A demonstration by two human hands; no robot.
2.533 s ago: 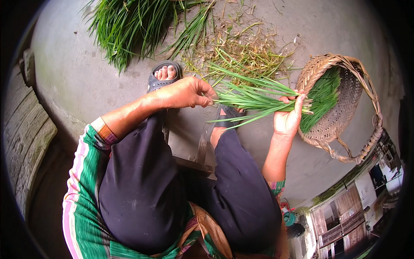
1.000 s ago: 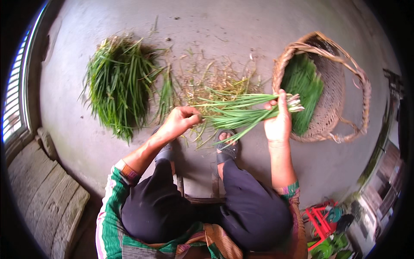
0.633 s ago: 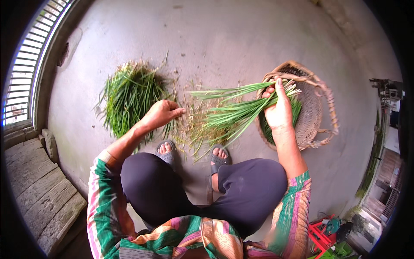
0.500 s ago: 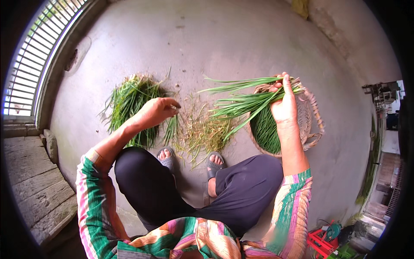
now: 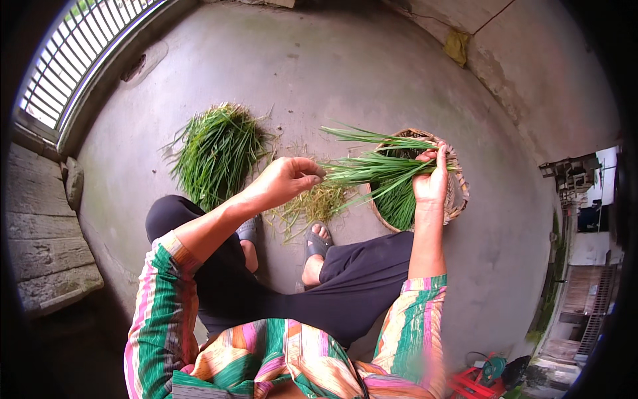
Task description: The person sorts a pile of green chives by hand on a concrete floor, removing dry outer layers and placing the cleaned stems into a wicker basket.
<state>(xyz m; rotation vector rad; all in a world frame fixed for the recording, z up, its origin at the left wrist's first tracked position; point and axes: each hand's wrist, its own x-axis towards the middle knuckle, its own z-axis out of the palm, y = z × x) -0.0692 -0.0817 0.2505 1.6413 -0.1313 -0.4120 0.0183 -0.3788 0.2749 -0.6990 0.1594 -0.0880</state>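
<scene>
My right hand [image 5: 430,176] is closed round the cut ends of a bunch of long green chives [image 5: 375,167], whose leaves fan out to the left. At the leaf tips, my left hand [image 5: 292,178] pinches with thumb and fingers together; what exactly lies between the fingertips is hard to make out. Below the bunch and partly hidden by it stands a round woven basket [image 5: 458,209] holding more green chives [image 5: 397,205]. A larger heap of chives [image 5: 216,149] lies on the floor at the left.
Yellowed leaf scraps [image 5: 312,205] are scattered on the concrete floor [image 5: 319,73] between heap and basket. My sandalled feet [image 5: 318,241] are just nearer. Wooden planks [image 5: 46,233] lie at the left, a barred opening [image 5: 80,53] beyond them. A red object [image 5: 475,382] stands at the lower right.
My left hand has moved right, from beside the heap to the tips of the held chives. My right hand still holds the bunch over the basket. The whole view has shifted somewhat.
</scene>
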